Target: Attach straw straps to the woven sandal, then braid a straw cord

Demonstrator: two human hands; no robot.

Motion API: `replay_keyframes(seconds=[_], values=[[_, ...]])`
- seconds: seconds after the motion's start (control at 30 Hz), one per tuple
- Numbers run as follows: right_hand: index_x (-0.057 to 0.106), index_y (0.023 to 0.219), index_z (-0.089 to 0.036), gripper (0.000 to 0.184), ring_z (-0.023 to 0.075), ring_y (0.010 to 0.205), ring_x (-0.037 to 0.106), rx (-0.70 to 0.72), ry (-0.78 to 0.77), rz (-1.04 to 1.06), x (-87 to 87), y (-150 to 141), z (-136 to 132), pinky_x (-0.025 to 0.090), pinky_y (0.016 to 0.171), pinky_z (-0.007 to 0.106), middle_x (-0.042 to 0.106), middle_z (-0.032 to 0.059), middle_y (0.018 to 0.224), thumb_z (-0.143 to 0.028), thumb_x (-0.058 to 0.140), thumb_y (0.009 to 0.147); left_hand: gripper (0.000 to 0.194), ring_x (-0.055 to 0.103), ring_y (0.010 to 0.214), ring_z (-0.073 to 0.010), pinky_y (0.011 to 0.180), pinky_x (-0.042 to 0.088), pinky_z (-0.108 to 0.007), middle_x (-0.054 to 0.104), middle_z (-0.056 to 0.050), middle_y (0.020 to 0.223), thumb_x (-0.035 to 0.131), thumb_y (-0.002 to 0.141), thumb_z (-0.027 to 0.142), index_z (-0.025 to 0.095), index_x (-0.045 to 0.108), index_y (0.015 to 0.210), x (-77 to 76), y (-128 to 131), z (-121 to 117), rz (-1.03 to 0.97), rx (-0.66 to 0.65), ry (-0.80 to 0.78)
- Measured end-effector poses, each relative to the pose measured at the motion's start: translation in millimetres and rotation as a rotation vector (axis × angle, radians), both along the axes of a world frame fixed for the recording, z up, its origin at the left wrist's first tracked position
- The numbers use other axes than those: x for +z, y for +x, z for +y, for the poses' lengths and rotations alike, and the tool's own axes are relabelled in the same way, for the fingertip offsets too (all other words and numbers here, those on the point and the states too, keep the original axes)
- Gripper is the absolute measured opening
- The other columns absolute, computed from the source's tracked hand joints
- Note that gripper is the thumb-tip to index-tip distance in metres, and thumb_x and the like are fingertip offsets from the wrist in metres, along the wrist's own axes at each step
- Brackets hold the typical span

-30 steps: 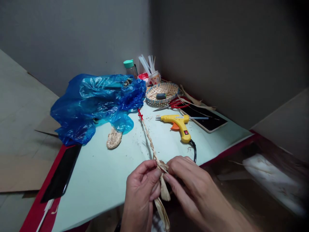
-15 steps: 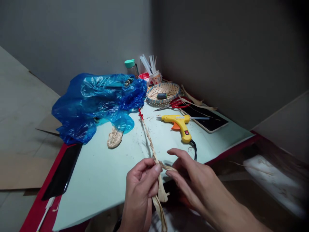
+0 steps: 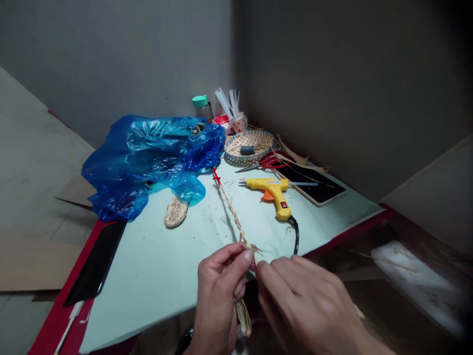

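Observation:
A thin braid of pale dried plant fibre (image 3: 233, 213) runs from a red tie (image 3: 216, 177) near the blue bag down to my hands at the table's front edge. My left hand (image 3: 225, 281) pinches the lower end of the braid between thumb and forefinger, and a loose strand (image 3: 243, 318) hangs below its fingers. Close beside it, my right hand (image 3: 299, 291) has its fingers curled in around a fibre strand, most of which is hidden behind the hand. A yellow glue gun (image 3: 271, 192) lies on the table beyond my right hand.
A blue plastic bag (image 3: 155, 162) covers the table's left back, with a coiled braided piece (image 3: 176, 211) poking out. Behind are a woven basket (image 3: 236, 157), red-handled scissors (image 3: 275, 159), a cup of glue sticks (image 3: 238, 122) and a bottle (image 3: 201, 106). Dark phone-like slabs lie left (image 3: 98, 264) and right (image 3: 314, 182).
My right hand has turned over and moved in beside my left, its spread fingers now closed on a strand. My left hand keeps its pinch, slightly further right.

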State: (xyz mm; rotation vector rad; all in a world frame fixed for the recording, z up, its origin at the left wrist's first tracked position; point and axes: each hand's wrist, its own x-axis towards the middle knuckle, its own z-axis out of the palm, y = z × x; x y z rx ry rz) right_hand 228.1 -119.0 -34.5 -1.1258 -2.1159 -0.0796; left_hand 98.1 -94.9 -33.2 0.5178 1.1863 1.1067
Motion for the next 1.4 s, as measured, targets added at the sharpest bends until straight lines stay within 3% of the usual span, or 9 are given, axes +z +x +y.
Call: replay_keyframes(seconds=[0.13,0.37,0.53,0.67,0.8,0.97,1.13,1.27,1.4], values=[[0.061,0.075,-0.015,0.031,0.0159,0.053,0.047,-0.024,0.128,-0.065,-4.8,-9.6,0.8,0.031,0.056,0.032,0.056,0.0028,0.060,-0.002,0.038,0.090,0.031,0.033,0.043,-0.0007,0.038,0.020,-0.012,0.063,-0.002,0.060,0.087,0.060,0.031,0.011,0.074,0.080,0.7,0.0,-4.4,0.015,-0.008,-0.014],[0.064,0.074,-0.013,0.034,0.0173,0.052,0.052,0.055,0.114,-0.084,-14.4,-16.8,0.4,0.035,0.054,0.033,0.058,0.0040,0.061,0.000,0.036,0.089,0.032,0.037,0.045,-0.0017,0.039,0.021,-0.012,0.070,-0.007,0.072,0.085,0.065,0.033,0.011,0.073,0.086,-2.9,-10.4,-12.1,0.032,-0.020,0.008],[0.065,0.085,-0.016,0.021,0.0168,0.061,0.056,0.139,-0.098,0.089,3.3,3.1,4.5,0.042,0.059,0.029,0.061,0.0027,0.068,-0.016,0.047,0.097,0.024,0.033,0.043,0.0011,0.040,0.022,-0.011,0.069,-0.005,0.071,0.082,0.070,0.028,0.012,0.073,0.085,-2.6,-20.7,-13.3,-0.002,-0.017,0.057],[0.057,0.118,-0.022,0.021,0.0167,0.095,0.064,0.111,-0.413,0.281,17.4,12.4,14.2,0.050,0.079,0.025,0.067,0.0044,0.106,-0.029,0.054,0.098,0.019,0.035,0.043,0.0005,0.045,0.033,-0.012,0.067,-0.002,0.068,0.078,0.075,0.026,0.013,0.073,0.087,-0.7,-23.0,-13.7,-0.018,-0.036,0.101],[0.057,0.116,-0.028,0.023,0.0147,0.095,0.066,0.265,-0.738,0.351,7.2,-0.7,19.3,0.053,0.076,0.022,0.070,0.0005,0.102,-0.036,0.039,0.104,0.023,0.056,0.053,-0.0077,0.055,0.046,-0.018,0.069,-0.003,0.071,0.079,0.073,0.027,0.015,0.073,0.091,-1.7,-25.5,-15.1,0.003,-0.032,0.089],[0.063,0.108,-0.024,0.027,0.0197,0.086,0.067,0.205,-0.738,0.425,-6.4,-13.8,19.4,0.054,0.072,0.029,0.072,0.0038,0.095,-0.035,0.039,0.100,0.023,0.068,0.079,-0.0177,0.068,0.051,-0.023,0.074,-0.006,0.086,0.077,0.075,0.030,0.017,0.072,0.094,-3.1,-31.1,-20.3,0.107,-0.063,0.123],[0.066,0.094,-0.021,0.025,0.0185,0.073,0.066,0.160,-0.676,0.457,-8.7,-17.7,18.7,0.050,0.066,0.028,0.071,0.0019,0.080,-0.029,0.042,0.097,0.024,0.069,0.082,-0.0207,0.074,0.051,-0.027,0.075,-0.007,0.092,0.070,0.081,0.033,0.019,0.066,0.100,-7.1,-26.4,-26.6,0.302,-0.045,0.218],[0.061,0.079,-0.019,0.029,0.0138,0.054,0.056,0.166,-0.685,0.465,-14.0,-22.0,16.7,0.041,0.054,0.024,0.061,-0.0012,0.062,-0.025,0.041,0.098,0.028,0.070,0.086,-0.0233,0.080,0.051,-0.032,0.076,-0.009,0.095,0.060,0.088,0.025,0.023,0.060,0.116,-15.9,-22.1,-36.3,0.805,0.063,0.386],[0.060,0.075,-0.018,0.030,0.0135,0.059,0.057,0.158,-0.729,0.531,-19.7,-24.6,13.4,0.041,0.057,0.024,0.061,-0.0002,0.066,-0.026,0.043,0.098,0.026,0.071,0.085,-0.0266,0.082,0.051,-0.035,0.077,-0.010,0.093,0.056,0.089,0.015,0.024,0.070,0.109,-23.9,-31.2,-50.1,1.173,0.010,0.725]])
